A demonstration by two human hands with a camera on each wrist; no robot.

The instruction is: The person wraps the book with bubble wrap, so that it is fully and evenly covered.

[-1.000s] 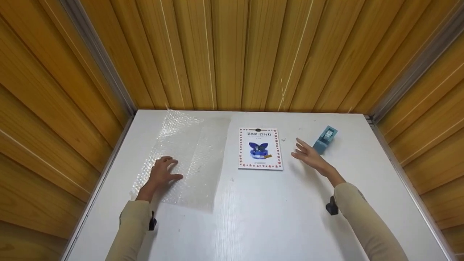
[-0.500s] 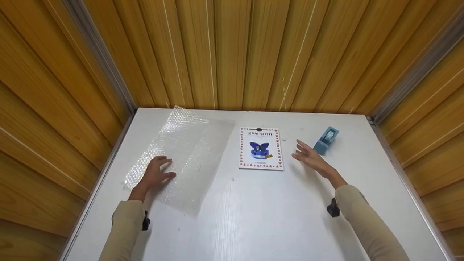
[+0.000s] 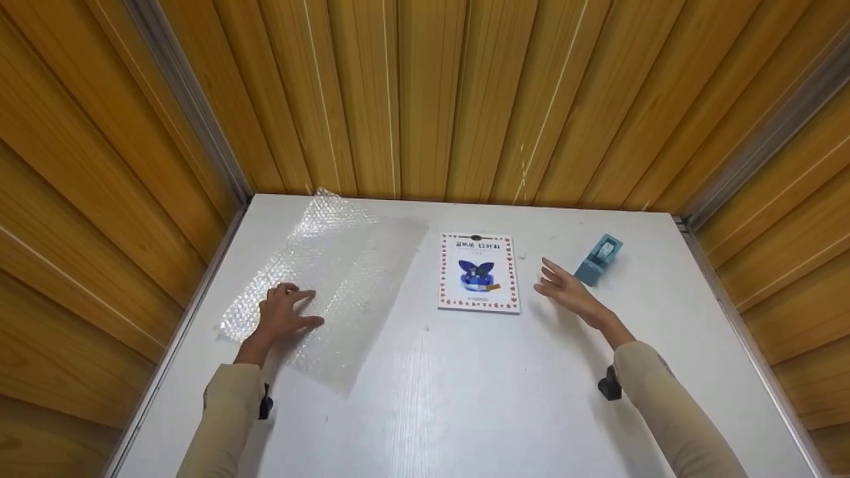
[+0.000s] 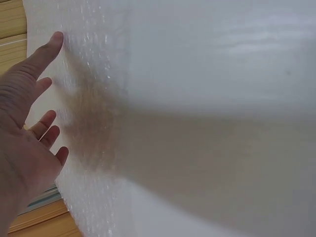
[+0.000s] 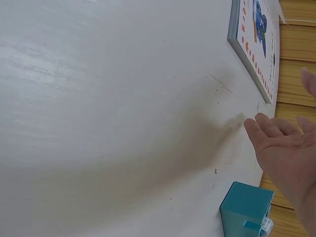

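A clear sheet of bubble wrap lies slanted on the left of the white table, its far corner reaching past the back edge. Over its left part is my left hand, thumb and fingers spread; the left wrist view shows the fingertips at the sheet, nothing gripped. A book with a blue butterfly on its white, red-patterned cover lies flat right of the wrap. Between it and a teal tape dispenser my right hand hovers, fingers loosely extended and holding nothing. Its shadow falls on the tabletop.
The white table has wood-patterned panels behind and on both sides. Metal posts stand at the back corners. Small scuffs mark the tabletop near the book.
The bubble wrap has turned, its near end swinging left and its far end shifting slightly right. My left hand has moved a little left with it. The right hand has stayed almost still.
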